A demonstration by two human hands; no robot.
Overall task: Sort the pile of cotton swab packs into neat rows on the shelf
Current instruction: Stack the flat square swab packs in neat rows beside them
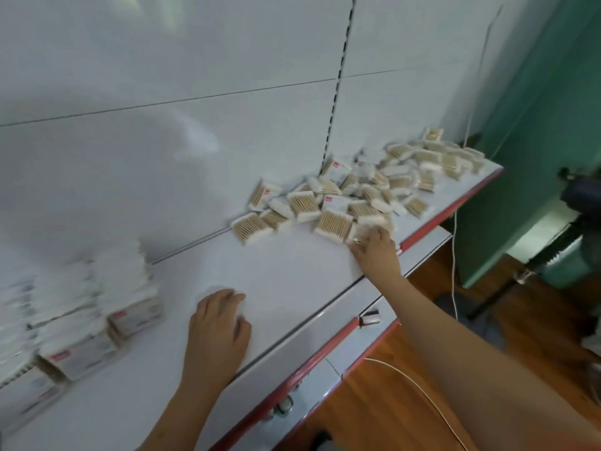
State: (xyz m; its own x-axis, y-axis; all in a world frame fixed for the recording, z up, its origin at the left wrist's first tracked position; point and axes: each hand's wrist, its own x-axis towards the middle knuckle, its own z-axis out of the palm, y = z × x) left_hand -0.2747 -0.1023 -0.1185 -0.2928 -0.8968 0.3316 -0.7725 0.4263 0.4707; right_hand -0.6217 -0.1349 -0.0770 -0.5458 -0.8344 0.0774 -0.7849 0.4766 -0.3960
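White shelf board (292,278) with a red front edge runs away from the viewer, and nearest along it, at the left, stand the rows (81,320) already made: packs set on edge, one behind another, in several lines that reach back toward the wall panel (162,76). They are blurred, so their count cannot be told, but they look orderly. Just right of them the left hand (218,327) rests on bare board, fingers loosely curled and holding nothing. It lies near the closest row without touching it. Farther along, the right arm stretches out and the right hand (374,252) reaches the near edge of the pile (374,190); its fingertips are on one pack (361,234), apparently closing round it, though blur makes it hard to say whether the pinch is firm or the fingers are only touching. Beyond the hand the loose heap spreads toward the far end of the shelf, packs lying flat, tilted and overlapping, some with wooden sticks showing, some label up. A stretch of bare board lies between rows and heap. Judging by this, the job looks partly done: a fair block is ordered, yet a good share of the packs are still jumbled and waiting to be carried over and lined up.
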